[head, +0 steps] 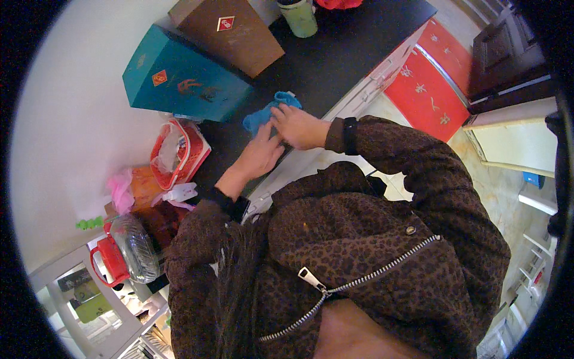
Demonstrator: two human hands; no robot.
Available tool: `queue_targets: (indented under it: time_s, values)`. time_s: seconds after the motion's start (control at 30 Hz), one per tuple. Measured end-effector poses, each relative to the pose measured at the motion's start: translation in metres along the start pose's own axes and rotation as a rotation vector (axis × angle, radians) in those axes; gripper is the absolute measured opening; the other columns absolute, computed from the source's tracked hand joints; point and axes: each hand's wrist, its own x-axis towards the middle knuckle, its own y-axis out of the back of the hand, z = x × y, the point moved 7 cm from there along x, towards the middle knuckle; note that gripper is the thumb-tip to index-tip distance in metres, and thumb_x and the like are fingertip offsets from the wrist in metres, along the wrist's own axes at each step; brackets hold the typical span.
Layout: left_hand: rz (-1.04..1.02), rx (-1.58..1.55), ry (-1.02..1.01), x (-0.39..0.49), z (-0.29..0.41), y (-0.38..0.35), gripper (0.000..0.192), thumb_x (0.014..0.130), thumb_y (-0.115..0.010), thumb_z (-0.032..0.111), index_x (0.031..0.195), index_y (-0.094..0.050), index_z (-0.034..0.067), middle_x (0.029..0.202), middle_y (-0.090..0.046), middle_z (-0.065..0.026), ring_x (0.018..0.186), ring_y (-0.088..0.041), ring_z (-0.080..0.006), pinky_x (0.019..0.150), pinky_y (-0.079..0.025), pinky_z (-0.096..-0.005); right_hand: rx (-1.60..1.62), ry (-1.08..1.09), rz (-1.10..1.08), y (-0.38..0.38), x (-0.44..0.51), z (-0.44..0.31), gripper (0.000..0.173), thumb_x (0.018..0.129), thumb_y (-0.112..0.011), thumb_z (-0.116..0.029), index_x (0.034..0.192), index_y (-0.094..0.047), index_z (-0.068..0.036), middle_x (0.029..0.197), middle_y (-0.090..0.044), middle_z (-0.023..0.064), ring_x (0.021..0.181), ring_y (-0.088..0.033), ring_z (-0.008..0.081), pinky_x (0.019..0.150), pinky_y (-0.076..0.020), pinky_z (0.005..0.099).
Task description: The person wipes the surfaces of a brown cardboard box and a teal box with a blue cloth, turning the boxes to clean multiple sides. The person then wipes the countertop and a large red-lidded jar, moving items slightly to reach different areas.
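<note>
A blue cloth (261, 117), bunched up, lies on the black countertop (323, 67) near its front edge. My right hand (301, 126) rests on the cloth's near side, fingertips touching it. Close beside it, my left hand (261, 155) reaches to the cloth's lower edge with fingers spread, and the fingers of both hands meet or overlap. Whether either hand grips the cloth is hidden by the fingers and some blur. A small pale tag shows at the cloth's far end.
Behind the cloth stand a teal box (188, 80) and a brown box (233, 36). A green cup (299, 20) is farther along. To the left are a red plastic basket (172, 155), a pink bag (121, 190) and a red-handled jug (110, 260). White drawers (358, 92) run below the counter.
</note>
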Motion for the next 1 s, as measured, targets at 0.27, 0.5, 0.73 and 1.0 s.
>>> queue_targets:
  time_s: [0.27, 0.5, 0.73, 1.0]
  values:
    - [0.165, 0.118, -0.138, 0.155, -0.025, -0.019, 0.030, 0.093, -0.056, 0.025, 0.120, -0.060, 0.013, 0.138, -0.043, -0.0244, 0.120, -0.046, -0.0446, 0.096, -0.047, -0.0513, -0.116, -0.351, 0.041, 0.025, -0.047, 0.135, 0.049, 0.077, -0.066, -0.027, 0.115, -0.058, 0.002, 0.118, -0.059, 0.0229, 0.106, -0.058, 0.0367, 0.090, -0.0489, 0.0445]
    - [0.073, 0.107, -0.134, 0.256, -0.035, -0.037, 0.031, 0.095, -0.050, 0.030, 0.121, -0.060, 0.016, 0.137, -0.046, -0.0176, 0.123, -0.045, -0.0397, 0.096, -0.046, -0.0538, -0.191, -0.527, 0.146, 0.048, -0.074, 0.202, 0.063, 0.073, -0.073, -0.030, 0.128, -0.055, -0.005, 0.119, -0.059, 0.0211, 0.102, -0.062, 0.0391, 0.085, -0.0530, 0.0473]
    - [0.196, 0.082, -0.133, 0.229, -0.027, -0.034, 0.030, 0.095, -0.049, 0.029, 0.119, -0.061, 0.015, 0.133, -0.051, -0.0106, 0.122, -0.047, -0.0342, 0.100, -0.045, -0.0471, -0.227, -0.674, -0.039, 0.035, -0.070, 0.193, 0.055, 0.072, -0.070, -0.023, 0.125, -0.060, -0.010, 0.117, -0.061, 0.0212, 0.098, -0.065, 0.0366, 0.082, -0.0546, 0.0472]
    - [0.261, -0.029, -0.162, 0.142, -0.020, -0.037, 0.032, 0.097, -0.050, 0.030, 0.121, -0.063, 0.014, 0.139, -0.050, -0.0125, 0.128, -0.045, -0.0409, 0.105, -0.040, -0.0493, -0.242, -0.594, 0.097, 0.050, -0.057, 0.101, 0.019, 0.064, -0.072, -0.022, 0.075, -0.072, -0.006, 0.088, -0.065, 0.0222, 0.074, -0.069, 0.0342, 0.063, -0.0569, 0.0442]
